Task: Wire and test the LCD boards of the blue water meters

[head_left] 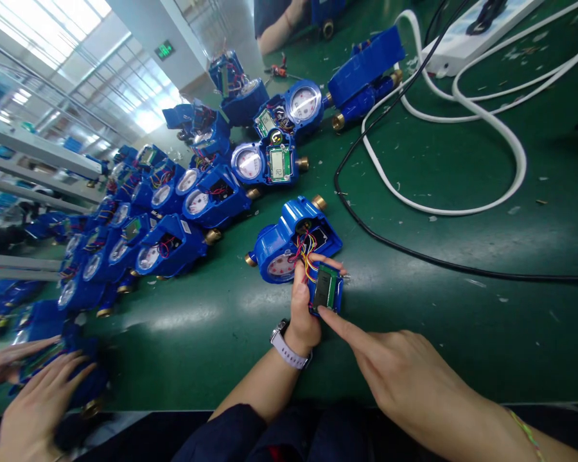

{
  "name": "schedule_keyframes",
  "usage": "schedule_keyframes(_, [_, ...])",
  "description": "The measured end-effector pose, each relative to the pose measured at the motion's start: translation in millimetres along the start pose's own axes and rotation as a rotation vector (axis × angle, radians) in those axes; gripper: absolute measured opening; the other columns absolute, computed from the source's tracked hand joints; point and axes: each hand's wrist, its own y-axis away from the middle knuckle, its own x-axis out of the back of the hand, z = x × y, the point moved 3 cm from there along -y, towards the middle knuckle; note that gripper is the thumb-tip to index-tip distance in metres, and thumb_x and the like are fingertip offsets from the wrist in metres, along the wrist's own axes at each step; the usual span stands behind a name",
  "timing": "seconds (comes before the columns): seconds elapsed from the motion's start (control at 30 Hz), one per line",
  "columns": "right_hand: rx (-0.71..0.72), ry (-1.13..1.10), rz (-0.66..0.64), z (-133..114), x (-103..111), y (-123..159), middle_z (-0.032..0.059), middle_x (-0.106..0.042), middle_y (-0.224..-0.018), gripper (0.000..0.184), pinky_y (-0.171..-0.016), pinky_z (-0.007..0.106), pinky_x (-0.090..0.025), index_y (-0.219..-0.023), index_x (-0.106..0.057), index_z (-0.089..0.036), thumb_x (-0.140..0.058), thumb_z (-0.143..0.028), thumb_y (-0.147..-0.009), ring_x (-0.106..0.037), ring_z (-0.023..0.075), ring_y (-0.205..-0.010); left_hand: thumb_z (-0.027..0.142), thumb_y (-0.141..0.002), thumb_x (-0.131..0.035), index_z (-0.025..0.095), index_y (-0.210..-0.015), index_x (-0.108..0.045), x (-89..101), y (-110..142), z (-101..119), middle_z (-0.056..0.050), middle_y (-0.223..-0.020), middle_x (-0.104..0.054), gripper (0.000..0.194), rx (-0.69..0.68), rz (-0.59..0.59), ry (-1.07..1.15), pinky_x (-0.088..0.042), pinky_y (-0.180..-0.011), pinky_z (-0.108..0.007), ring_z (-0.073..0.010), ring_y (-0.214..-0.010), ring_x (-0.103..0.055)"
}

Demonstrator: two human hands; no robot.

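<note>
One small circuit board (334, 289) sits in the person's left hand (306, 314), pinched with the thumb along its left edge and the fingers behind, mostly hidden by it. From where I stand, its display (324, 287) faces up, the long side running roughly away from the wearer. The right hand (395, 362) comes in from the other side, index finger stretched to the board's near corner; whether it presses or only hovers, I can't quite say. Its other fingers fold under, so I cannot tell if they grip anything.

Thin coloured wires (308, 256) link the board to an open blue meter (289, 231) lying on the surface (462, 327) just beyond the left hand, the nearer of the two. That meter slants, one brass end away to the right, the other closer in on the left.

Well left of both hands, a co-worker's hands (41, 398) partly cover another unit (89, 369), blurred; the farther rows of meters (173, 247) smear together.
</note>
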Motion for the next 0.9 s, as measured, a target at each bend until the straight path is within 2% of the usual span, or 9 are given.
schedule_keyframes(0.3, [-0.047,-0.228,0.09,-4.6,-10.3,2.5,-0.0025,-0.067,-0.066,0.054,-0.045,0.029,-0.036,-0.144,-0.041,-0.02,-0.032,-0.01,-0.092,-0.06,0.0155,-0.048,0.049,-0.093,-0.038,0.018,-0.107,-0.054,-5.0,0.7,1.8,-0.009,-0.097,-0.065,0.037,-0.063,0.073,0.015,-0.049,-0.085,-0.036,-0.0232,-0.09,-0.062])
schedule_keyframes(0.5, [-0.131,-0.36,0.12,-8.4,-10.3,-2.2,-0.0036,-0.061,-0.057,0.05,-0.046,0.027,-0.037,-0.142,-0.047,-0.022,-0.033,-0.015,-0.095,-0.056,0.0145,-0.046,0.051,-0.091,-0.038,0.018,-0.104,-0.054,-3.6,-1.2,3.5,-0.009,-0.095,-0.066,0.04,-0.074,0.148,-0.034,-0.05,-0.085,-0.038,-0.0245,-0.088,-0.063])
schedule_keyframes(0.6, [-0.177,-0.458,0.113,-11.0,-15.2,-4.4,-0.002,-0.062,-0.06,0.049,-0.048,0.027,-0.038,-0.142,-0.047,-0.022,-0.031,-0.018,-0.096,-0.056,0.0147,-0.049,0.052,-0.091,-0.036,0.018,-0.104,-0.055,-3.3,-1.6,2.6,-0.009,-0.095,-0.066,0.041,-0.083,0.162,-0.013,-0.049,-0.085,-0.038,-0.0245,-0.089,-0.063])
schedule_keyframes(0.73, [-0.262,-0.585,0.034,-12.9,-21.8,-4.9,-0.0016,-0.057,-0.059,0.05,-0.047,0.027,-0.033,-0.144,-0.044,-0.022,-0.028,-0.024,-0.097,-0.048,0.0139,-0.048,0.049,-0.093,-0.033,0.018,-0.105,-0.055,-2.7,-2.2,1.6,-0.008,-0.095,-0.066,0.04,-0.105,0.167,0.016,-0.049,-0.085,-0.037,-0.0236,-0.089,-0.063])
schedule_keyframes(0.9, [-0.351,-0.659,-0.214,-4.8,-14.8,-6.8,-0.0043,-0.043,-0.053,0.05,-0.047,0.025,-0.029,-0.147,-0.038,-0.026,-0.025,-0.034,-0.1,-0.041,0.0132,-0.046,0.052,-0.092,-0.034,0.018,-0.105,-0.055,-1.5,-2.2,1.1,-0.008,-0.096,-0.064,0.041,-0.063,0.082,0.013,-0.048,-0.086,-0.038,-0.0237,-0.089,-0.061])
